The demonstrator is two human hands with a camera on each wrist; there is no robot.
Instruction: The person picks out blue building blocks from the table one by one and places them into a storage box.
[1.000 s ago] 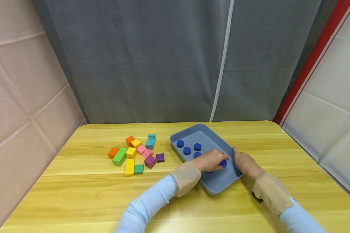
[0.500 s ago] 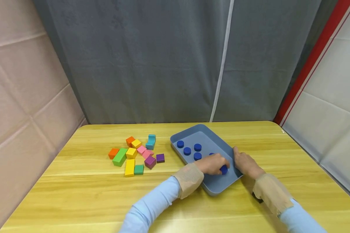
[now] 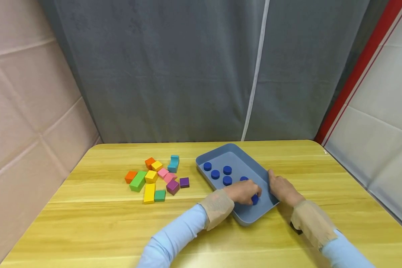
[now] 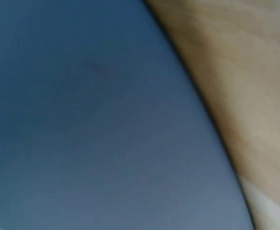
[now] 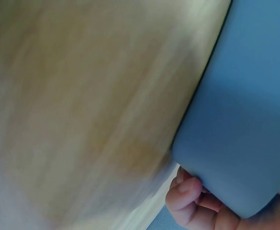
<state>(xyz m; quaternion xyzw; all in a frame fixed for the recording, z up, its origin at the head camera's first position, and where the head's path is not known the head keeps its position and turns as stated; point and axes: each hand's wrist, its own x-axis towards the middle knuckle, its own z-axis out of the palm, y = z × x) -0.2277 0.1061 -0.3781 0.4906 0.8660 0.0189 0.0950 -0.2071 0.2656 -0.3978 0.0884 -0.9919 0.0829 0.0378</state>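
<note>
My left hand (image 3: 243,191) reaches over the near-left wall of a grey-blue tray (image 3: 249,216) and pinches a small dark blue disc (image 3: 255,200) above or on its floor. Several matching discs lie in the tray, among them one disc (image 3: 207,166) near the left corner. Part of another disc (image 3: 243,178) shows just beyond the left knuckles. My right hand (image 3: 283,189) grips the tray's right wall; in the right wrist view its curled fingers (image 5: 185,194) show beside the tray. The left wrist view holds mostly the tray's outer wall (image 4: 130,143), and the disc is out of sight there.
Left of the tray, a loose group of coloured blocks lies on the wooden table (image 3: 97,223), including a green block (image 3: 138,181), a yellow block (image 3: 149,193), a blue notched block (image 3: 173,163) and a purple block (image 3: 184,182). A grey curtain (image 3: 167,74) hangs behind the table.
My left hand has shifted the pinched disc toward the tray's near end, then slightly left. A disc beyond the knuckles has come into view. The right hand stays at the tray's wall.
</note>
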